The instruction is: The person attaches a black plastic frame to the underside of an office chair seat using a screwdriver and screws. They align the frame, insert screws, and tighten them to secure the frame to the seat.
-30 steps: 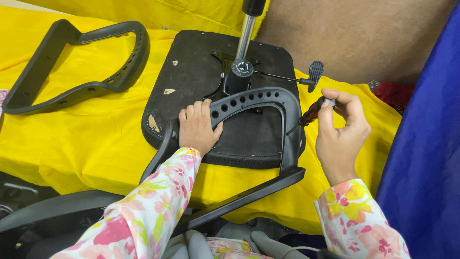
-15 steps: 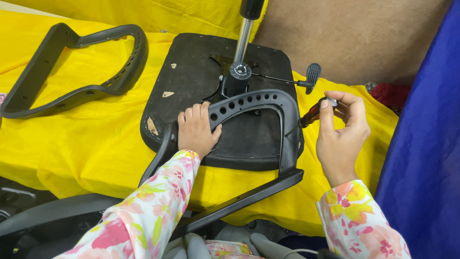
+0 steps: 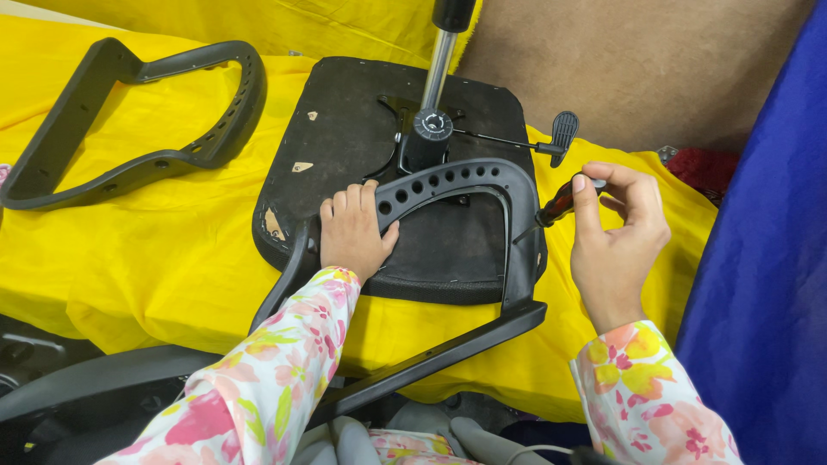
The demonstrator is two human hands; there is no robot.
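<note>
Left hand: the left hand lies palm down at frame centre, fingers together and flat, pressing the curved part of the black plastic armrest frame with a row of round holes; it grips nothing.
Right hand: the right hand, right of centre, has thumb and fingers pinched around the dark red-and-black handle of a small screwdriver.
Screwdriver: thin metal shaft points down-left; its tip sits at the inner edge of the armrest frame's right upright, contact too small to tell.
Armrest frame: rests across the upturned black square chair seat base; its arch spans the seat's lower half, and its flat lower bar juts past the seat's near edge toward the lower centre of the frame.
Seat base: lies underside up on the yellow cloth-covered table, centre of frame, small pale chips on its surface.
Gas lift column: a silver metal cylinder with black collar rises from the seat's middle toward the top edge.
Lever: a thin rod ending in a black paddle-shaped lever extends right from the column.
Second armrest: a matching black plastic armrest frame lies flat on the cloth at upper left, well apart from the hands.
Sleeves: floral pink, yellow and white sleeves cover both forearms.
Surroundings: blue fabric fills the right edge; a brown surface sits upper right.
</note>
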